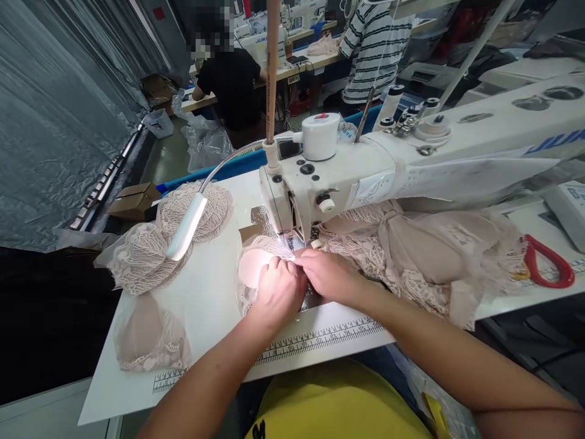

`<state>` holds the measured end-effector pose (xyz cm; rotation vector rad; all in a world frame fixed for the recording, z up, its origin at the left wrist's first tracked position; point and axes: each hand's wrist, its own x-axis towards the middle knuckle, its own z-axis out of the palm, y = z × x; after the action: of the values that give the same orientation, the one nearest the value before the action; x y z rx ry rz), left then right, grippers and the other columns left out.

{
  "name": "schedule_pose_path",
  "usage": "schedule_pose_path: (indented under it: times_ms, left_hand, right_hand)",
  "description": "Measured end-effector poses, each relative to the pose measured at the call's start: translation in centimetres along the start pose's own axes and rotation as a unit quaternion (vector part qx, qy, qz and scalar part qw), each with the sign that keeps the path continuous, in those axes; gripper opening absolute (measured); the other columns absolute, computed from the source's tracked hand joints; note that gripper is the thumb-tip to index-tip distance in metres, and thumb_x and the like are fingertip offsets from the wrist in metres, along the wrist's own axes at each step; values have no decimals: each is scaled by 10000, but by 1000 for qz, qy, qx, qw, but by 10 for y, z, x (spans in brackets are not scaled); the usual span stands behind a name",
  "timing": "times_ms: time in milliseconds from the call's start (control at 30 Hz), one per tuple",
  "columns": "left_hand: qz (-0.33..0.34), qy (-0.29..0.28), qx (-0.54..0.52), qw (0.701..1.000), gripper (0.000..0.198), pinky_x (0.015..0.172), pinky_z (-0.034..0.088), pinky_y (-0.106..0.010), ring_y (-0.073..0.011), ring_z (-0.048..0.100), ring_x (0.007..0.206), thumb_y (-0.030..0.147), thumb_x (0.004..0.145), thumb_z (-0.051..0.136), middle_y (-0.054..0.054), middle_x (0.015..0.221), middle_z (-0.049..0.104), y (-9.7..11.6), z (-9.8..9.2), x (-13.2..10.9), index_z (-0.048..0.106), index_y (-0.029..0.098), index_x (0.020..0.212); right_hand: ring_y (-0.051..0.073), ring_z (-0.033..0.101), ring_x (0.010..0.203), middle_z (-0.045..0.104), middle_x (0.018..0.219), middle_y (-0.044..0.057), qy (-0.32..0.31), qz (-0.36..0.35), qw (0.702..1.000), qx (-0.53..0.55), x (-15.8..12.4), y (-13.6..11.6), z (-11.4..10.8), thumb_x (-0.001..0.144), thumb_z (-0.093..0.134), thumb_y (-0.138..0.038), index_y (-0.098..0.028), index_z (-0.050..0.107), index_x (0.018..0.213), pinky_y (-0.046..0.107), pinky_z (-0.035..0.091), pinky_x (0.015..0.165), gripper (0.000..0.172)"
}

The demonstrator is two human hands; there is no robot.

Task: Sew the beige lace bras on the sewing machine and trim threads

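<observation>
Under the needle of the white sewing machine (329, 177) lies a beige lace bra cup (252, 268), lit by the lamp. My left hand (281, 283) is closed on the cup's right edge, knuckles up, just in front of the presser foot. Touching it from the right, my right hand (326, 274) pinches the fabric edge close to the needle. The fingertips of both hands are partly hidden, and so is the fabric between them.
Stacked lace cups (196, 210) and a single cup (146, 335) lie at left. Beige lace pieces (415, 250) and red-handled scissors (548, 262) are at right. A gooseneck lamp (187, 228) hangs over the table (214, 329). Two people sit at machines behind.
</observation>
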<state>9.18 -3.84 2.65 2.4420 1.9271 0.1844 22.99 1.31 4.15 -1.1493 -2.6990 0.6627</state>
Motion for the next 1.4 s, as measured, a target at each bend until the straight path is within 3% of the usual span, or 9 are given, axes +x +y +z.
schedule_pose_path:
  times_ms: [133,233,367,533,733,1133,1400]
  left_hand:
    - [30,-44,-143,988,297,629,480,-307,-199,586,709,277,914,428,-81,707,625,-19,-22,-9,620,140,734]
    - [51,-15,-242,969,273,699,505,-286,-171,613,792,254,932,415,-81,895,673,-35,-21,-9,662,151,878]
    - [82,55,-162,982,294,786,513,-385,-225,603,890,230,922,436,-122,1135,662,-45,3,-4,650,142,1103]
    - [104,85,-119,984,322,752,522,-383,-219,584,837,209,924,422,-148,1199,635,-52,22,4,637,108,1140]
    - [123,73,-126,982,328,758,505,-386,-223,582,856,194,927,398,-157,1157,649,-61,20,14,623,115,1153]
    - [127,70,-137,980,320,820,488,-398,-218,578,900,199,927,399,-143,1051,679,-70,22,19,622,138,1147]
    - [75,56,-75,993,349,933,407,-476,-291,494,1134,247,916,415,-143,1251,586,-70,23,15,568,149,1213]
  right_hand:
    - [167,582,762,632,993,79,-19,-25,992,-124,0,-1,15,843,461,-128,-168,659,944,258,343,567,226]
    - [199,575,856,626,1015,97,-11,-26,987,-160,-1,-3,18,872,438,-110,-168,657,967,266,371,589,245]
    - [219,562,901,628,1033,102,7,-14,986,-166,1,-3,20,906,403,-132,-175,645,1034,275,408,597,277]
    - [227,566,912,631,1056,116,5,17,987,-157,8,-4,19,897,388,-115,-183,631,1102,286,433,618,325]
    - [230,587,884,634,1039,129,-20,65,987,-143,14,-10,11,870,385,-103,-181,606,1176,293,446,635,386]
    - [214,590,809,641,1019,123,-20,39,990,-137,12,-9,15,843,406,-65,-166,600,1170,292,414,592,393]
    - [190,582,777,638,947,73,28,21,987,-154,10,-2,24,838,380,-60,-193,622,1115,292,369,588,392]
